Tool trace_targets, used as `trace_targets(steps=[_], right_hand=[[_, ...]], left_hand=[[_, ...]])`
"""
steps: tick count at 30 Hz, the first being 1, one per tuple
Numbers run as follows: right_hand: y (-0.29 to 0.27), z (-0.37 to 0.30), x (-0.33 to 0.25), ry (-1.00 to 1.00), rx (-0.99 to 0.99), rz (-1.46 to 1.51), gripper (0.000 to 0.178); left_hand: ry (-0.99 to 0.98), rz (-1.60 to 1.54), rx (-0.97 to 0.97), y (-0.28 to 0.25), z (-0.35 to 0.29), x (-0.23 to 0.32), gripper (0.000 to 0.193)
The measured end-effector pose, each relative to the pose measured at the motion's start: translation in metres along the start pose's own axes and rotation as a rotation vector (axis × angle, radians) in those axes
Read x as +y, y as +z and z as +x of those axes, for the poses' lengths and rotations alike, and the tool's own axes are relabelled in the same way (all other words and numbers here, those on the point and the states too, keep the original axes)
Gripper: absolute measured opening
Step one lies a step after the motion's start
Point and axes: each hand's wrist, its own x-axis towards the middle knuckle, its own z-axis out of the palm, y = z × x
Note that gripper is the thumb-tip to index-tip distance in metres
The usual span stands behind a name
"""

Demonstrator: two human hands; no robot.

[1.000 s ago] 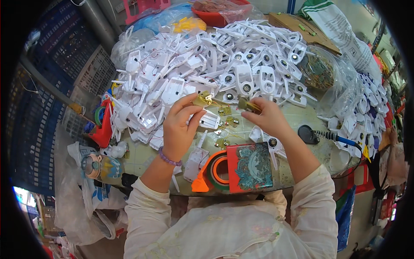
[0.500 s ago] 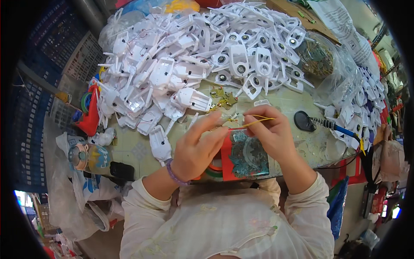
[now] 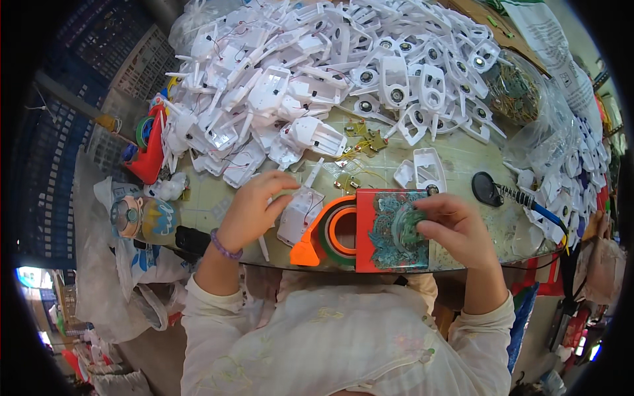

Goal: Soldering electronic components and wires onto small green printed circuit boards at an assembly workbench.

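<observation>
My left hand (image 3: 257,208) hovers over the table's near side with its thumb and fingers apart, holding nothing. Beside its fingertips lies a white plastic housing (image 3: 300,216). My right hand (image 3: 459,230) is above a red flat box (image 3: 364,231) with a teal patterned top. Its thumb and forefinger close at the edge of a greenish, see-through round shape (image 3: 404,228); what they pinch is unclear. Left of the box sits an orange tape dispenser (image 3: 306,253) with a green-rimmed roll. Thin yellow wires (image 3: 370,173) with small parts lie beyond the box.
A large heap of white plastic housings (image 3: 264,86) fills the far side. Small circuit boards (image 3: 370,140) lie before it. A soldering iron (image 3: 545,212) rests at the right by a black round dish (image 3: 486,189). A bottle (image 3: 142,220) stands at the left.
My hands have moved apart and let go of the yellow and red wires. The left hand went left; the right went right, over the red box. The view has shifted, showing more of the dispenser.
</observation>
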Motion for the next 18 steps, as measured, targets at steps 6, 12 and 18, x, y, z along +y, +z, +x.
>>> trace_targets(steps=[6,12,18], right_hand=[[0.021,0.031,-0.011,-0.532,-0.178,-1.032,0.028],[0.019,0.025,-0.01,-0.742,0.183,-1.025,0.033],[0.016,-0.007,-0.003,-0.766,0.157,-0.951,0.035]], left_hand=[[-0.036,-0.092,-0.226,0.027,-0.003,-0.012,0.023],[-0.361,-0.373,-0.1,0.03,-0.005,-0.011,0.014],[-0.37,-0.484,0.459,0.017,-0.035,0.003,0.012]])
